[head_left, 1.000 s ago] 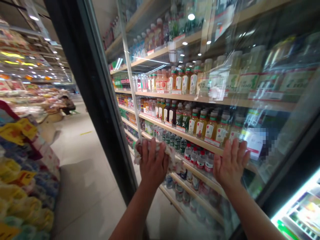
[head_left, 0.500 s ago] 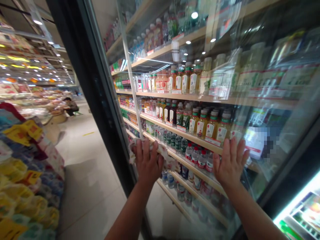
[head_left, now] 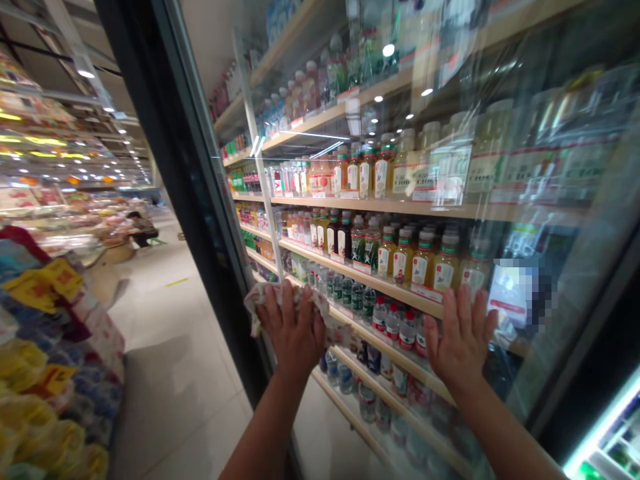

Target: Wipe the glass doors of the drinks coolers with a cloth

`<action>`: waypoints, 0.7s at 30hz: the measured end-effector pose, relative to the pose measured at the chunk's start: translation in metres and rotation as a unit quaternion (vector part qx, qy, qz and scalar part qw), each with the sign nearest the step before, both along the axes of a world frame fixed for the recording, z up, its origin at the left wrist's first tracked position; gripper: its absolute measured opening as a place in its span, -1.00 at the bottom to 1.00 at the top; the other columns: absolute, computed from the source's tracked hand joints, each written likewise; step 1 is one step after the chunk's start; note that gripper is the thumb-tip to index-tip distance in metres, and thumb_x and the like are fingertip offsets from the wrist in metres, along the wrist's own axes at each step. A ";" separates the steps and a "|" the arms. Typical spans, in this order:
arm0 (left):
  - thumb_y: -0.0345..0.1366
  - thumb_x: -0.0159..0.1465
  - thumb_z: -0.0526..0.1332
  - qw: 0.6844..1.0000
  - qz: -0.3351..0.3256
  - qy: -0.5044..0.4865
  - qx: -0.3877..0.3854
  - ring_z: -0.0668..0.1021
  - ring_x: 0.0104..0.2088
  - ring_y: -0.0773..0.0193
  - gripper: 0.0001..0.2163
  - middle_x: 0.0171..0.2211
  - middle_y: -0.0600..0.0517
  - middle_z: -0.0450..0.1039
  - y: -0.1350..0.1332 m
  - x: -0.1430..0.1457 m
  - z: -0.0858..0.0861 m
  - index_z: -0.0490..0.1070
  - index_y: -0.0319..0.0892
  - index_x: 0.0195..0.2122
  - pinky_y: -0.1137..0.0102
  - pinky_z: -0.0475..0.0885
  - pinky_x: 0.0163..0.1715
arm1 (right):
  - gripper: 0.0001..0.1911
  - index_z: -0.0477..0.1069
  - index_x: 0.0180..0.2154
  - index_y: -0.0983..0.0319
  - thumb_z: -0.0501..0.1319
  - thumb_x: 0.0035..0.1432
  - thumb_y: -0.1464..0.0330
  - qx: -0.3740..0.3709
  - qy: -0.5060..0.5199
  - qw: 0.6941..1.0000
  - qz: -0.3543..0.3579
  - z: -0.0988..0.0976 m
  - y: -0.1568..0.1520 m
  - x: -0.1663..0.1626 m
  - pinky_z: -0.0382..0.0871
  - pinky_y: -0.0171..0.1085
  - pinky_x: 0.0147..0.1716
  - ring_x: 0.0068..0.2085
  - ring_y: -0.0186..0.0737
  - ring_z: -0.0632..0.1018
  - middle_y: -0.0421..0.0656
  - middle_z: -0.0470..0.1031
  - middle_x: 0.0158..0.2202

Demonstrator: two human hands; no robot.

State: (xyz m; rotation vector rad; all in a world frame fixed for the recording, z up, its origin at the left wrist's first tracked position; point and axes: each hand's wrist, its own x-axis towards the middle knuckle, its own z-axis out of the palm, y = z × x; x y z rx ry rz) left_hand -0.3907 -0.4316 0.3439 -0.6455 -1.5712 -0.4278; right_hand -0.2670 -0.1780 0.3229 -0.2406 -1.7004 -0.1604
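My left hand [head_left: 295, 327] presses a pale, patterned cloth [head_left: 257, 307] against the glass door [head_left: 330, 427]. Its fingers are bent over the cloth, which bunches out beside them near the dark door frame [head_left: 200, 220]. To the right, my right hand [head_left: 460, 340] lies on the same glass with its fingers stretched and nothing in it. Behind the glass, rows of drink bottles [head_left: 423, 260] stand on light wooden shelves [head_left: 365, 272]. Reflections cover part of the pane.
Left of the door runs a pale tiled aisle [head_left: 170, 347]. A stacked display with yellow packs [head_left: 30, 413] stands at its near left side. Farther back, a person [head_left: 141, 229] sits low beside the goods. A lit case [head_left: 610, 433] is at lower right.
My left hand and the cloth have shifted slightly left, toward the door frame. My right hand stays on the glass. The view has tilted a little upward.
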 end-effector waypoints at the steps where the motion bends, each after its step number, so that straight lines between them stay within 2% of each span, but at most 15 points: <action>1: -0.37 0.32 0.13 1.000 0.003 -0.004 0.003 -0.10 0.45 -0.22 -0.32 0.47 -0.18 -0.15 0.000 0.000 0.002 -0.07 -0.09 0.44 -0.27 -0.08 0.34 | -0.27 -0.12 0.45 0.22 0.09 0.38 0.23 0.000 0.001 1.000 -0.001 0.000 0.000 0.000 -0.09 0.23 0.36 0.45 0.18 0.02 0.09 0.05 0.43; 6: -0.36 0.31 0.14 1.000 0.001 -0.002 -0.012 -0.09 0.45 -0.23 -0.31 0.46 -0.18 -0.15 0.002 0.000 -0.005 -0.09 -0.11 0.45 -0.27 -0.06 0.33 | -0.26 -0.12 0.45 0.23 0.09 0.37 0.24 0.002 0.000 1.000 -0.005 0.001 -0.001 0.000 -0.06 0.26 0.35 0.44 0.23 0.04 0.11 0.07 0.42; 13: -0.32 0.34 0.11 1.000 0.018 -0.005 0.017 -0.08 0.45 -0.22 -0.33 0.45 -0.24 -0.11 0.011 -0.003 0.027 -0.10 -0.17 0.45 -0.24 -0.04 0.33 | -0.26 -0.12 0.45 0.23 0.10 0.36 0.25 0.007 0.000 1.000 -0.010 0.001 -0.002 0.000 -0.05 0.28 0.34 0.44 0.22 0.03 0.11 0.06 0.43; 16: -0.31 0.33 0.13 1.000 0.021 0.001 -0.001 -0.10 0.45 -0.22 -0.33 0.46 -0.21 -0.15 0.022 0.005 0.019 -0.07 -0.18 0.44 -0.20 -0.06 0.36 | -0.26 -0.12 0.45 0.21 0.10 0.36 0.25 0.003 -0.001 1.000 -0.010 0.000 -0.002 -0.001 -0.04 0.29 0.34 0.44 0.23 0.05 0.10 0.06 0.43; 18: -0.30 0.32 0.17 0.999 0.001 0.023 -0.031 -0.07 0.45 -0.21 -0.34 0.47 -0.13 -0.14 0.028 0.009 0.013 -0.01 -0.14 0.43 -0.13 -0.05 0.38 | -0.26 -0.12 0.45 0.21 0.10 0.36 0.24 0.002 0.000 1.000 -0.006 0.000 -0.002 -0.001 -0.04 0.28 0.34 0.44 0.23 0.05 0.11 0.06 0.43; 21: -0.29 0.31 0.19 0.998 -0.020 0.048 -0.044 -0.02 0.45 -0.16 -0.36 0.45 -0.11 -0.04 0.031 0.009 0.021 0.07 -0.13 0.40 -0.05 0.00 0.39 | -0.26 -0.13 0.45 0.22 0.09 0.36 0.24 0.002 -0.002 1.000 -0.002 0.000 -0.002 -0.001 -0.06 0.28 0.35 0.44 0.23 0.04 0.10 0.05 0.43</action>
